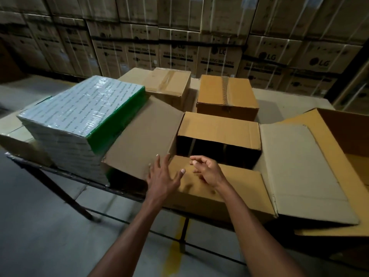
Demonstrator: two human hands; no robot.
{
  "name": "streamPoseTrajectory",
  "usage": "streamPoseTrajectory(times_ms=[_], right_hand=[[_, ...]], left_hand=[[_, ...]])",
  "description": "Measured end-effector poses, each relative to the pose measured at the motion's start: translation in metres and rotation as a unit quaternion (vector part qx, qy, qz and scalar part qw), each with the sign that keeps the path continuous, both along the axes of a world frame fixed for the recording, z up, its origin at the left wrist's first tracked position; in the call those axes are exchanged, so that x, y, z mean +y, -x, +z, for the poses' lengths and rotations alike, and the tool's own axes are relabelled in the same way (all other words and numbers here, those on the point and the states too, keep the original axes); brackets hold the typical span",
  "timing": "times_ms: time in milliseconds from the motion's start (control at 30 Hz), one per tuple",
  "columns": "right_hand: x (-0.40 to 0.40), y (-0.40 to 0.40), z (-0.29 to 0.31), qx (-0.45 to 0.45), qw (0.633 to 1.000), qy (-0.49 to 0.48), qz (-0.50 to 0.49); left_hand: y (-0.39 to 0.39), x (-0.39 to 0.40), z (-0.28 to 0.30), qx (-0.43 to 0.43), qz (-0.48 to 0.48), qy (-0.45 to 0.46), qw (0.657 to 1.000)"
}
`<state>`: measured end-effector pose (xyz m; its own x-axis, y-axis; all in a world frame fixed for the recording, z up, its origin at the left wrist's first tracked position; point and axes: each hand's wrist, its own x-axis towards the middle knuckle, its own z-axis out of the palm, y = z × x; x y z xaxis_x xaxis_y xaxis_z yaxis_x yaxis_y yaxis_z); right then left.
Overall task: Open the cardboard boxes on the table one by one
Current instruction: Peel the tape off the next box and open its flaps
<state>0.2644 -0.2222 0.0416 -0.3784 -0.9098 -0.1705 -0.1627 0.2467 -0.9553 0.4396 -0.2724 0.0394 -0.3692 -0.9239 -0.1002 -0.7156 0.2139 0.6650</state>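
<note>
Near cardboard box [217,188] on the bench [289,100], all 4 flaps splayed to expose its interior; left hand [162,176] wide, right hand [207,170] loosely curled, both empty, 2 taped boxes [226,94] awaiting.

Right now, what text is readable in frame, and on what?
"LG": stacked cartons behind the table, repeated on several.
"WASHING MACHINE": same cartons, under the logo.
Fine print lines on the shrink-wrapped stack: too small to read.
Table boxes: no print visible.
</note>
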Motion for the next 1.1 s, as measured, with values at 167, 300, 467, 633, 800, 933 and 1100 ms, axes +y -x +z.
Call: streamPoseTrajectory(times_ms=[167,300,467,633,800,933,1100], right_hand=[[0.033,0.057,-0.005,0.248,0.967,-0.055,-0.017],[0.048,0.090,0.002,0.343,0.925,-0.162,-0.011],[0.057,0.105,0.001,0.326,0.915,-0.234,-0.032],[0.049,0.110,0.000,0.354,0.885,-0.302,0.033],[0.051,0.116,0.013,0.387,0.881,-0.270,0.043],[0.049,0.119,0.047,0.448,0.878,-0.167,-0.004],[0.063,0.106,0.102,0.464,0.881,-0.086,-0.045]], left_hand=[[0.013,-0.018,-0.013,-0.056,-0.060,-0.002,0.997],[0.046,-0.026,-0.003,-0.089,-0.156,0.064,0.982],[0.094,-0.032,0.004,-0.095,-0.281,0.001,0.955],[0.118,-0.021,0.004,-0.046,-0.289,0.017,0.956],[0.105,-0.022,0.009,-0.070,-0.300,0.055,0.950],[0.091,-0.024,0.036,-0.038,-0.279,0.105,0.954],[0.081,-0.020,0.073,-0.046,-0.268,0.171,0.947]])
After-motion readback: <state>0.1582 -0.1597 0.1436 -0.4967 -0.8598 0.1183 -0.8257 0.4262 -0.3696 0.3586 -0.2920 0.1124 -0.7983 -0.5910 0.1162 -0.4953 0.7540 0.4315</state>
